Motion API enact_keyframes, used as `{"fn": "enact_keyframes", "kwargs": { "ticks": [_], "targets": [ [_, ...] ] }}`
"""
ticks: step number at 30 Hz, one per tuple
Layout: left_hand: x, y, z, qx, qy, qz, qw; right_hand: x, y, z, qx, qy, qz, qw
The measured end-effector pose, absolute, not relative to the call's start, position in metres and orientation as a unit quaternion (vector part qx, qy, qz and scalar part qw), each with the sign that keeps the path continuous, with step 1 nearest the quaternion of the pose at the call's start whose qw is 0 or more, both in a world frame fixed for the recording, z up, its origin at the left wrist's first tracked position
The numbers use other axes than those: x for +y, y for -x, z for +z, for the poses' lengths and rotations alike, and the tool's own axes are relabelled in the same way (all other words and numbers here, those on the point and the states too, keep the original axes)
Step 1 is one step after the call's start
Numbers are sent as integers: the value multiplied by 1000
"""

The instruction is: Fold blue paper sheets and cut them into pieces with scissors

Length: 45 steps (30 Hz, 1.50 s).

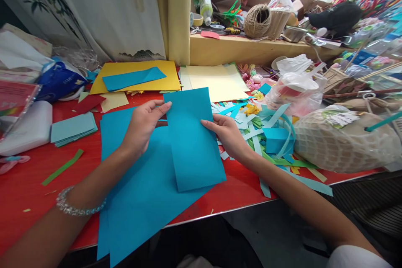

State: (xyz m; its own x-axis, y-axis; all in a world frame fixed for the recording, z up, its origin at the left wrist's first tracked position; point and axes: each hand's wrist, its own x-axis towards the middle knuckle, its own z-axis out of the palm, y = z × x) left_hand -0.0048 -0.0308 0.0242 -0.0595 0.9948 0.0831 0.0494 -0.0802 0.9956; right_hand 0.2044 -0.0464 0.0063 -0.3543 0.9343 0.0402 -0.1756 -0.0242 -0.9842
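Between my two hands I hold up a blue paper rectangle (194,142), slightly tilted above the table. My left hand (146,123) pinches its upper left edge between thumb and fingers. On the opposite side my right hand (228,134) grips the right edge, thumb on the front face, fingers behind. Beneath lie larger blue paper sheets (138,209), which hang over the front table edge. A folded-looking blue strip (135,78) rests on a yellow sheet (109,69) behind my left hand. To the left sits a stack of pale blue paper pieces (74,129).
Paper scraps (257,134) are heaped right of my right hand, beside a net-wrapped bundle (342,138). Cream sheets (213,79) lie at the back. A twine ball (256,21) stands on the cluttered ledge. A green strip (63,167) lies on the red table (25,192).
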Motion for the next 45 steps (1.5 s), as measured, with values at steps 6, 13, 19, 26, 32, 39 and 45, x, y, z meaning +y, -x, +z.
{"fn": "enact_keyframes", "kwargs": {
  "ticks": [6,13,19,26,32,39,45],
  "targets": [
    [-29,5,22,509,-559,421,502,-41,-209,7,-536,369,597,468],
    [-28,4,25,525,-521,482,470,-39,-211,7,-543,353,644,407],
    [-31,3,26,527,-531,329,577,-34,-214,1,-545,355,613,448],
    [-35,-1,23,534,-537,281,589,-32,-214,1,-549,362,584,476],
    [-37,-6,28,525,-570,292,560,-32,-214,3,-545,367,587,474],
    [-33,-1,24,530,-564,300,557,-33,-214,9,-559,372,581,459],
    [-34,-1,22,500,-518,339,606,-38,-211,12,-583,365,552,472]
  ]
}}
